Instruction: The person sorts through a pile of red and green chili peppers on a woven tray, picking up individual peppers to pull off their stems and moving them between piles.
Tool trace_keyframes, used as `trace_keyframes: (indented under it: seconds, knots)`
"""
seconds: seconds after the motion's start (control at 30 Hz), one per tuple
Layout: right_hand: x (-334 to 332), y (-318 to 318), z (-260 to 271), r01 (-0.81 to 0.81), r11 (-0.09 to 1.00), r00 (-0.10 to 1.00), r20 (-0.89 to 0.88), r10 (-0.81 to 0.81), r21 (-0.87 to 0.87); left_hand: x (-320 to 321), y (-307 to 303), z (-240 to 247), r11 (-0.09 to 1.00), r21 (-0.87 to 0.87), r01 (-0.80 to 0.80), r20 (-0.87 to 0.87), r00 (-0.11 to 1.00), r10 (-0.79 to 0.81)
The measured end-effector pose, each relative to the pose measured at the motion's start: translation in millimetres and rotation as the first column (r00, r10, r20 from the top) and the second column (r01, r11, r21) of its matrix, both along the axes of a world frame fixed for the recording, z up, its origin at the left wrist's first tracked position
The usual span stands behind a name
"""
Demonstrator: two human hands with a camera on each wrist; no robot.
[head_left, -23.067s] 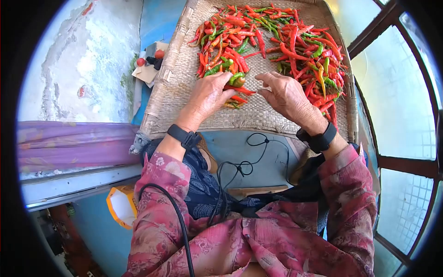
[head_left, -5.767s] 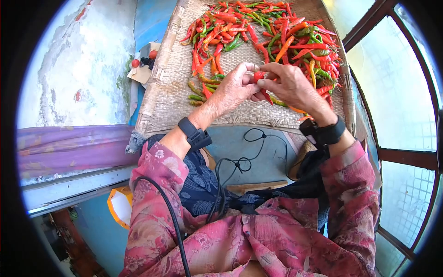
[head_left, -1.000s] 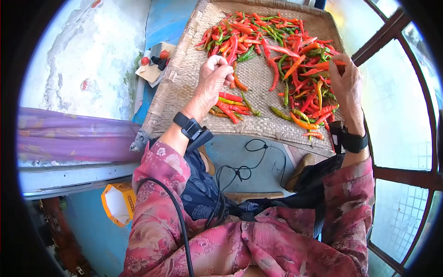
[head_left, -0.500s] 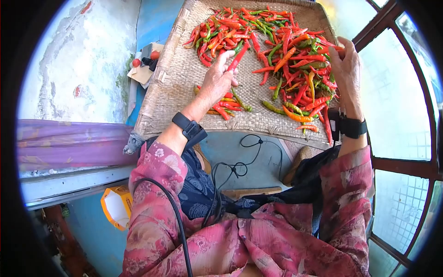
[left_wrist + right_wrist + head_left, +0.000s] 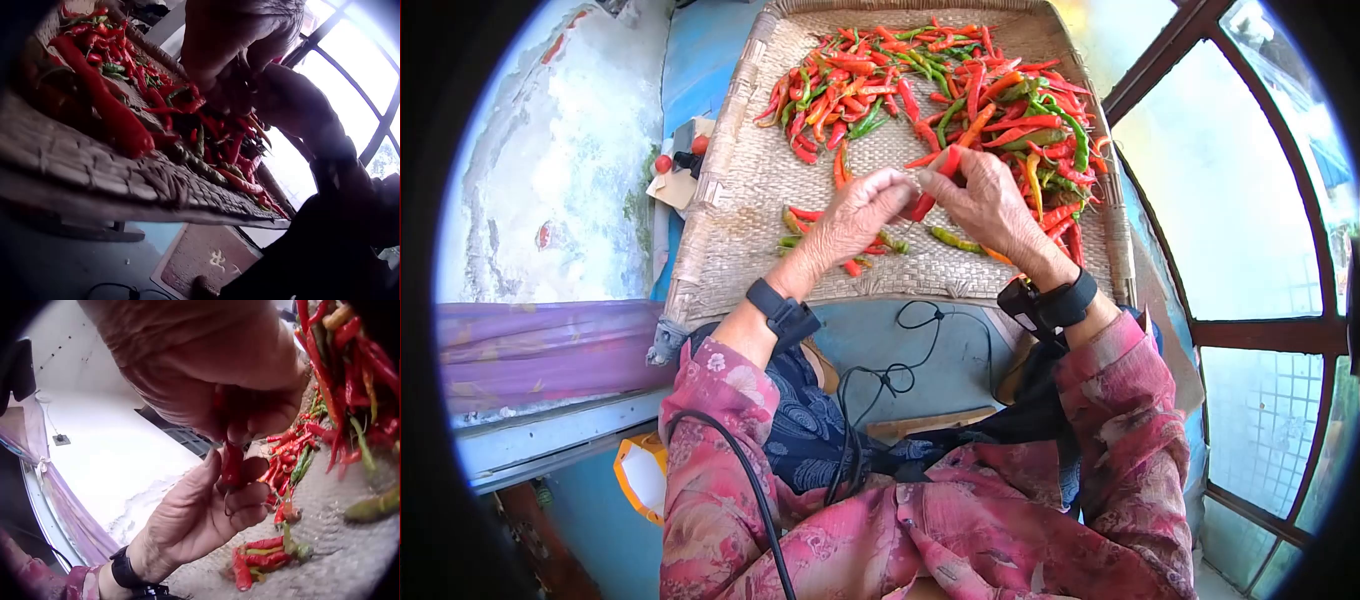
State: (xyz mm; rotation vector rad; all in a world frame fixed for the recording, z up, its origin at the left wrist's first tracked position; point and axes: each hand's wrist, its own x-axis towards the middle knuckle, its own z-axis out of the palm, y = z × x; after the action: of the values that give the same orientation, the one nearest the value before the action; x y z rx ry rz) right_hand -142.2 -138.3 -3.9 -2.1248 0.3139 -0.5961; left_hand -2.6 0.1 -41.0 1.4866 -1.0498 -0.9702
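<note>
Over the front of a woven tray [image 5: 700, 215], both hands meet at a red chili pepper [image 5: 232, 464]. My right hand [image 5: 992, 198] grips its upper part with curled fingers, hiding much of it. The left hand [image 5: 855, 218] pinches the lower end near the curved stem, thumb and fingers on either side, as the right wrist view shows. Under the left hand lies a small group of red and green chili peppers [image 5: 259, 557]. Beyond the right hand, a larger heap of chili peppers [image 5: 1025, 125] spreads along the tray's right side.
Another heap of chili peppers [image 5: 850, 85] lies at the tray's back left. A window with a dark frame [image 5: 1270, 337] stands on the right. Left of the tray are red tomato-like balls [image 5: 663, 163] on cardboard. A black cable [image 5: 890, 375] loops below the tray.
Half a second ago the right hand was at the right heap; it has moved left to meet the left hand. The red pepper in the left hand is now between both hands.
</note>
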Motion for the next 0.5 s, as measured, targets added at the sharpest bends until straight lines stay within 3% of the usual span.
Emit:
trace_keyframes:
  seconds: [0.03,0.07,0.1,0.13,0.17,0.23,0.3,0.37,0.5]
  knots:
    - [0.7,-4.9,5.2,0.05,0.998,0.998,-0.029,-0.049,0.025,8.7,1.4,1.0,1.0,-0.004,0.003,0.003,1.0,-0.003]
    - [-0.7,-12.0,13.9,0.074,0.995,0.997,-0.009,-0.073,0.069,15.5,4.0,2.0,0.999,0.011,-0.031,0.494,0.869,0.021]
    - [-3.0,-18.5,28.5,0.093,0.989,0.995,0.009,-0.095,0.115,22.9,7.9,2.1,0.997,0.01,-0.071,0.857,0.514,0.028]
    - [-5.4,-28.2,37.7,0.171,0.983,0.985,0.019,-0.173,0.071,32.1,11.0,-9.4,0.996,-0.004,-0.094,0.91,0.413,0.042]
    - [-7.4,-41.3,41.9,0.247,0.968,0.968,0.033,-0.248,0.029,37.2,13.5,-22.9,0.995,0.0,-0.1,0.91,0.412,0.042]
    - [-5.3,-80.6,28.0,0.367,0.93,0.921,0.134,-0.366,0.023,43.5,19.4,-35.3,0.98,0.058,-0.193,0.99,0.14,-0.031]
    - [-9.4,-97.6,27.9,0.456,0.887,0.865,0.198,-0.462,0.077,45.9,19.3,-34.1,0.977,0.091,-0.193,0.981,0.188,-0.054]
    - [-14.4,-110.6,27.0,0.504,0.864,0.853,0.162,-0.496,-0.009,45.8,15.4,-28.7,0.935,0.252,-0.25,0.952,0.237,-0.193]
    - [-14.5,-99.0,30.9,0.466,0.881,0.853,0.223,-0.471,0.079,51.7,20.2,-29.3,0.972,0.143,-0.188,0.967,0.237,-0.096]
